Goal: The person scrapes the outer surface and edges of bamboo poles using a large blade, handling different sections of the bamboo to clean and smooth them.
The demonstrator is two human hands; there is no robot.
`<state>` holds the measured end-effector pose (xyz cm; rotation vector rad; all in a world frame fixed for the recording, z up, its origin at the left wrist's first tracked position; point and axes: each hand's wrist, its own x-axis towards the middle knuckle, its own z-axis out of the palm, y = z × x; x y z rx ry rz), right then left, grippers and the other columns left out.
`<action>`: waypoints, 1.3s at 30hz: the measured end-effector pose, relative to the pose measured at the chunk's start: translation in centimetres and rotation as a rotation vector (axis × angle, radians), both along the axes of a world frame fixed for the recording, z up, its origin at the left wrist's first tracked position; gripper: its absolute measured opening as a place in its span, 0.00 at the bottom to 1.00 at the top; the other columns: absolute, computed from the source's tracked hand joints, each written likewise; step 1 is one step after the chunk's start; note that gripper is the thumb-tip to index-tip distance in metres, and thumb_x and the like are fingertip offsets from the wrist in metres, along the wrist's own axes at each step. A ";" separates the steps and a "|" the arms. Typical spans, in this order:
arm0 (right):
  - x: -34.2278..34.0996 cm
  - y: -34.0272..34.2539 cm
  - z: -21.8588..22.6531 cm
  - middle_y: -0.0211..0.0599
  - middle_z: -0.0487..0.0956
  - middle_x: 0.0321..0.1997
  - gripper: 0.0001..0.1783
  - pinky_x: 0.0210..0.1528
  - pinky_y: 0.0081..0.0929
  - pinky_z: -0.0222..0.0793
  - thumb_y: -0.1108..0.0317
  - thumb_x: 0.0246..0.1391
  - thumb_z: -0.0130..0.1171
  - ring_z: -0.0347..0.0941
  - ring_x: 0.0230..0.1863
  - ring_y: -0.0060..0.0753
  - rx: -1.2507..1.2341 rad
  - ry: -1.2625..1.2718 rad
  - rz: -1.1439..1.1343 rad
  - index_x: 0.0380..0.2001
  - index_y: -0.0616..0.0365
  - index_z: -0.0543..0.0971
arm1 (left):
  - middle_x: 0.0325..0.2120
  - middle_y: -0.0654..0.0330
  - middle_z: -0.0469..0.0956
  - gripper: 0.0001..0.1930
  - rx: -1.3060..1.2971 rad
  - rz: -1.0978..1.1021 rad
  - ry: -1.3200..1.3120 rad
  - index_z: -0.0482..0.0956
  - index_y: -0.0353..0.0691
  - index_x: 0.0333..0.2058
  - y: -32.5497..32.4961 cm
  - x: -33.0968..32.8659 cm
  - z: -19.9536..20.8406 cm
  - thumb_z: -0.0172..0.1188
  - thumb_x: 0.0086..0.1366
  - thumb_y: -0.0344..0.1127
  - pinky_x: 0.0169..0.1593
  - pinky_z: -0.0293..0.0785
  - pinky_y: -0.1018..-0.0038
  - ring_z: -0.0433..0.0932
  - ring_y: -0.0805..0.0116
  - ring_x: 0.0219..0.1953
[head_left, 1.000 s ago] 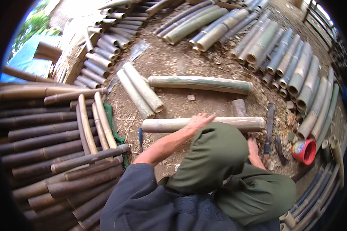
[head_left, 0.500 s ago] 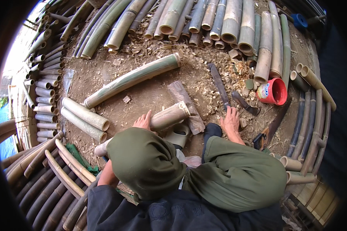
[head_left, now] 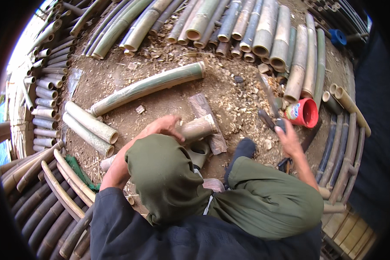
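Observation:
A bamboo tube (head_left: 197, 128) lies slanting in front of my olive-clad left knee, its far end resting on a flat wooden block (head_left: 215, 143). My left hand (head_left: 165, 126) arches over the tube with bent fingers against it. Off to the right, my right hand (head_left: 288, 138) is closed round the dark handle of a long-bladed knife (head_left: 271, 97). The blade points away from me and is smeared by motion. A shorter dark curved knife (head_left: 265, 118) lies just left of that hand. Beneath the right wrist, a handsaw (head_left: 286, 164) is mostly hidden.
A red bucket (head_left: 302, 113) lies tipped beside my right hand. A long green bamboo pole (head_left: 149, 86) lies ahead, with two shorter tubes (head_left: 91, 127) at left. Stacked bamboo (head_left: 264, 39) lines the far side, and more rises at both sides. Wood chips (head_left: 242, 104) litter the dirt.
My right hand has lifted the long knife off the ground and carried it rightward. My left hand has risen from beside the bamboo tube to arch over it.

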<state>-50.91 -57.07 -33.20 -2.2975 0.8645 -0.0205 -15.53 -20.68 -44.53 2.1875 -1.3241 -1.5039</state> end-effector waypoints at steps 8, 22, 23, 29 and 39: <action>5.6 -4.0 10.5 0.38 0.79 0.46 0.25 0.51 0.31 0.71 0.66 0.61 0.58 0.76 0.45 0.31 -0.055 -0.116 0.116 0.59 0.66 0.68 | 0.64 0.45 0.62 0.58 -0.188 0.131 -1.046 0.52 0.40 0.69 -2.8 10.7 -0.1 0.78 0.44 0.45 0.69 0.57 0.54 0.60 0.47 0.68; 13.9 -2.8 2.8 0.43 0.79 0.41 0.29 0.48 0.33 0.72 0.66 0.56 0.64 0.76 0.42 0.34 0.391 0.122 0.247 0.57 0.66 0.68 | 0.62 0.46 0.66 0.38 0.123 0.200 -1.288 0.60 0.50 0.68 4.7 20.9 0.4 0.63 0.60 0.23 0.67 0.63 0.42 0.68 0.51 0.63; 14.3 -2.4 2.4 0.44 0.79 0.41 0.28 0.46 0.34 0.72 0.67 0.55 0.64 0.76 0.41 0.36 0.329 0.148 0.262 0.56 0.66 0.68 | 0.62 0.44 0.66 0.37 -0.004 0.361 -1.250 0.59 0.44 0.68 4.1 19.8 0.2 0.62 0.61 0.26 0.69 0.60 0.44 0.67 0.49 0.64; 19.1 2.4 2.9 0.45 0.77 0.36 0.30 0.42 0.37 0.72 0.60 0.56 0.61 0.76 0.38 0.41 0.312 0.373 0.248 0.56 0.66 0.69 | 0.68 0.41 0.59 0.56 0.077 0.363 -0.008 0.53 0.37 0.71 0.1 4.0 4.4 0.70 0.53 0.64 0.71 0.59 0.54 0.58 0.47 0.70; 13.7 11.0 -1.7 0.55 0.79 0.38 0.21 0.37 0.48 0.78 0.63 0.60 0.58 0.80 0.33 0.58 0.142 0.106 0.370 0.52 0.62 0.71 | 0.48 0.46 0.74 0.47 -0.083 0.226 -0.134 0.65 0.42 0.60 1.6 -5.5 1.8 0.75 0.39 0.46 0.56 0.72 0.55 0.74 0.44 0.52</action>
